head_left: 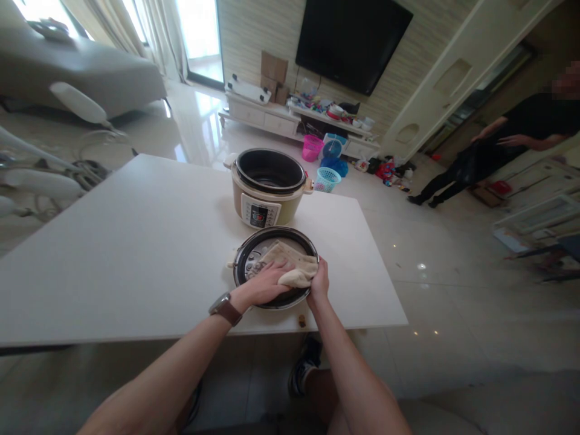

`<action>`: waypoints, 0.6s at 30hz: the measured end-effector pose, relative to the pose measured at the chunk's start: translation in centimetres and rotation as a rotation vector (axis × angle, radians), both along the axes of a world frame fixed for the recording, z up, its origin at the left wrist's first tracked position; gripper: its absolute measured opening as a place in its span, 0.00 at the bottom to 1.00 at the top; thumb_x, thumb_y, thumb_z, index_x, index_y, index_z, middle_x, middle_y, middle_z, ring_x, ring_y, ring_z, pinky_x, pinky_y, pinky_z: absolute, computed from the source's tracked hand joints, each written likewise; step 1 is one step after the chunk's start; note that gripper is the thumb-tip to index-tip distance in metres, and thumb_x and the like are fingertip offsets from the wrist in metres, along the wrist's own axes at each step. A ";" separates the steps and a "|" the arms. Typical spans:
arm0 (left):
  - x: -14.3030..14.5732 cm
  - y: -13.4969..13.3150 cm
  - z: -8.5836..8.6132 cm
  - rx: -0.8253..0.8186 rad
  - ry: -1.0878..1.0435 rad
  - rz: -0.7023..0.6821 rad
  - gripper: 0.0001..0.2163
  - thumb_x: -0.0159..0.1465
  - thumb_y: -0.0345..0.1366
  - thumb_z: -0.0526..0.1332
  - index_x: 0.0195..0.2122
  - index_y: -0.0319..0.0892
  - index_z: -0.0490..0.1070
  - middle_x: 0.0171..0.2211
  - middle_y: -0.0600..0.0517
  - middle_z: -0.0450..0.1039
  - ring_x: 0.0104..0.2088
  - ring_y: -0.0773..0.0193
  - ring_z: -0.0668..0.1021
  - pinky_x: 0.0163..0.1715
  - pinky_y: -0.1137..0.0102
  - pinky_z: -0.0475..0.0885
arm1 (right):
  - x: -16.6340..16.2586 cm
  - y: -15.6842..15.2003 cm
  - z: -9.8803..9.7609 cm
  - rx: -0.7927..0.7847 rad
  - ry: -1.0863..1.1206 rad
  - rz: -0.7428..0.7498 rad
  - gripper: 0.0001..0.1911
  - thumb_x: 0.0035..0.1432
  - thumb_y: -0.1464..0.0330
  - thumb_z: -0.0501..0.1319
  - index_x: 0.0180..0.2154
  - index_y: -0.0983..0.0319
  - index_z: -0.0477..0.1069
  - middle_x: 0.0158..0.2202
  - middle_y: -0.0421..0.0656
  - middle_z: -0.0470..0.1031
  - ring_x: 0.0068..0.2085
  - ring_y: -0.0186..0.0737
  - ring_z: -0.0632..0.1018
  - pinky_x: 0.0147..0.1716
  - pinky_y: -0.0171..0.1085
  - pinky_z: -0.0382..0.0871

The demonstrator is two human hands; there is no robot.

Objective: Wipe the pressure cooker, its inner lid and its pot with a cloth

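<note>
A round cooker lid (247, 260) lies upside down on the white table (136, 241), near its front edge. A beige cloth (292, 260) is spread inside the lid. My left hand (265, 284), with a watch on its wrist, presses flat on the cloth, fingers bunching its near edge. My right hand (319, 281) grips the lid's right rim beside the cloth. Behind the lid stands an open beige electric pressure cooker (267, 190) with a dark inner pot and a front control panel.
A person in black (498, 148) stands at the far right by a doorway. Behind the table are a low TV stand (294, 118), a wall TV (351, 39), and pink and blue baskets (326, 169) on the glossy floor. A grey sofa (77, 69) sits left.
</note>
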State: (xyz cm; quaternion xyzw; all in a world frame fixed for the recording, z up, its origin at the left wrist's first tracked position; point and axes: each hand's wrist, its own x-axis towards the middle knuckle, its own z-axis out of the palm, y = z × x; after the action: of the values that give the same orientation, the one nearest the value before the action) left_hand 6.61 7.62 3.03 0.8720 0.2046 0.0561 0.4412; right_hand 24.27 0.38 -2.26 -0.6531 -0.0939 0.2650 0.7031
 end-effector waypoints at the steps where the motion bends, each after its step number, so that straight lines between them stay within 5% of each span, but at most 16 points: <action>1: -0.2 0.0 0.1 -0.008 0.001 -0.018 0.26 0.70 0.43 0.59 0.69 0.51 0.69 0.73 0.50 0.61 0.77 0.46 0.56 0.76 0.48 0.43 | 0.1 0.0 -0.1 -0.008 -0.011 -0.009 0.24 0.60 0.49 0.57 0.49 0.57 0.75 0.45 0.40 0.82 0.48 0.42 0.81 0.49 0.40 0.74; 12: -2.0 0.1 2.7 -0.277 -0.065 -0.022 0.22 0.65 0.45 0.62 0.58 0.47 0.79 0.63 0.51 0.76 0.65 0.50 0.74 0.70 0.61 0.60 | 0.8 -0.1 -0.6 -0.046 -0.095 0.021 0.26 0.58 0.45 0.61 0.46 0.58 0.75 0.45 0.41 0.81 0.47 0.42 0.78 0.48 0.39 0.71; 18: -2.9 1.0 2.6 -0.456 -0.014 0.144 0.23 0.62 0.46 0.62 0.55 0.42 0.79 0.61 0.47 0.78 0.62 0.48 0.75 0.68 0.59 0.64 | 0.5 0.0 0.1 -0.029 -0.066 0.033 0.25 0.57 0.46 0.62 0.45 0.58 0.76 0.45 0.42 0.81 0.49 0.43 0.78 0.50 0.40 0.71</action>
State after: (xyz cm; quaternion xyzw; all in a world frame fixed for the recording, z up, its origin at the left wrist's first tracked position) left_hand 3.74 8.62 5.63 0.7324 0.2707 0.0460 0.6231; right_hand 24.78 0.39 -2.15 -0.6698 -0.1238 0.2563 0.6858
